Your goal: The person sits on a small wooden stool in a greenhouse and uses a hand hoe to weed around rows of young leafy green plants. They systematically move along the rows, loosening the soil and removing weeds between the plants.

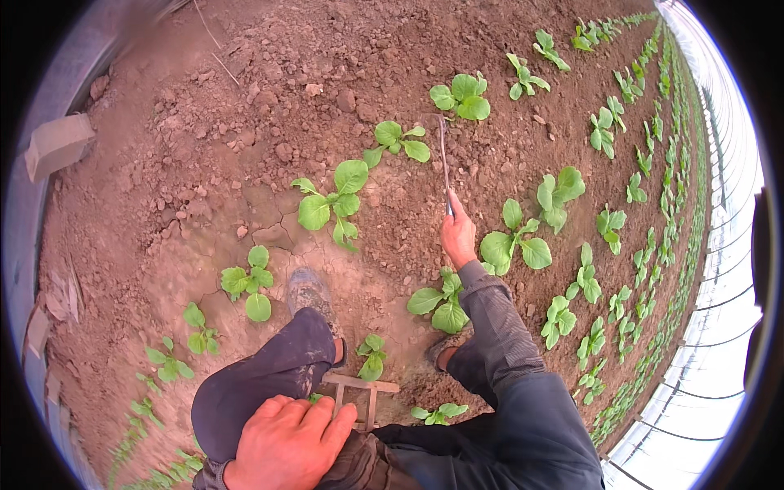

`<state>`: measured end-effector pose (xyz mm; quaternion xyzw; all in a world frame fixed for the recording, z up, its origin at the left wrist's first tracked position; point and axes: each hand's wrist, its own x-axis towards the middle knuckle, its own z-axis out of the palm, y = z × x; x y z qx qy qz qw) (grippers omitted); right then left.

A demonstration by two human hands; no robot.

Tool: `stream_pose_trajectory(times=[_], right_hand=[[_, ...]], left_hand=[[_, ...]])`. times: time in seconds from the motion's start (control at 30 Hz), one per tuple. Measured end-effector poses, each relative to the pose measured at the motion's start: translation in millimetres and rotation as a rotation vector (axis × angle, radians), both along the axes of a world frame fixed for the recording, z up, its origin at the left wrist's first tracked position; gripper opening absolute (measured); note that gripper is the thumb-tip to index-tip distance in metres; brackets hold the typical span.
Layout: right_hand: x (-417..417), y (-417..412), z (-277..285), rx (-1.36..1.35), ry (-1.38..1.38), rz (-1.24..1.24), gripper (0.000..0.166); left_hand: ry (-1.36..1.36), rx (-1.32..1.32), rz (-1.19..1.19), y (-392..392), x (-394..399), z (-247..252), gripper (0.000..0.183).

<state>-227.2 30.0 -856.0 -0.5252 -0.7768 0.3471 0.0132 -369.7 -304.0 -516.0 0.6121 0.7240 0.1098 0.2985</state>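
My right hand (458, 236) grips the handle of a small long-necked hand hoe (444, 153). Its metal head touches the soil close beside a leafy green seedling (463, 97). Another seedling (397, 142) grows just left of the hoe, and a broad-leaved one (514, 242) stands right of my wrist. My left hand (288, 438) rests over my left leg, holding nothing, its thumb spread. Between my legs is part of a low wooden stool (361, 384), with a small seedling (372, 357) in front of it.
Rows of seedlings (603, 131) run along the right towards clear plastic sheeting (704, 343) on curved ribs. Loose clods (346, 101) cover the far soil; cracked earth lies by my muddy left shoe (309, 291). At left a brick-like block (59, 147) sits by a pale border (27, 245).
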Motion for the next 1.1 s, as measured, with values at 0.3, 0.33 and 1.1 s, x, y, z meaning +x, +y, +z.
stream_pose_trajectory(times=[0.3, 0.33, 1.1], right_hand=[[22, -15, -5, 0.009, -0.033, 0.032, 0.059], [19, -13, -7, 0.021, -0.031, 0.034, 0.059], [-128, -30, 1, -0.033, 0.238, 0.079, 0.056]], left_hand=[[-0.003, 0.027, 0.003, 2, 2, 0, 0.040], [0.009, 0.026, 0.004, 2, 3, -1, 0.040], [0.012, 0.064, -0.016, 3, 4, -2, 0.036]])
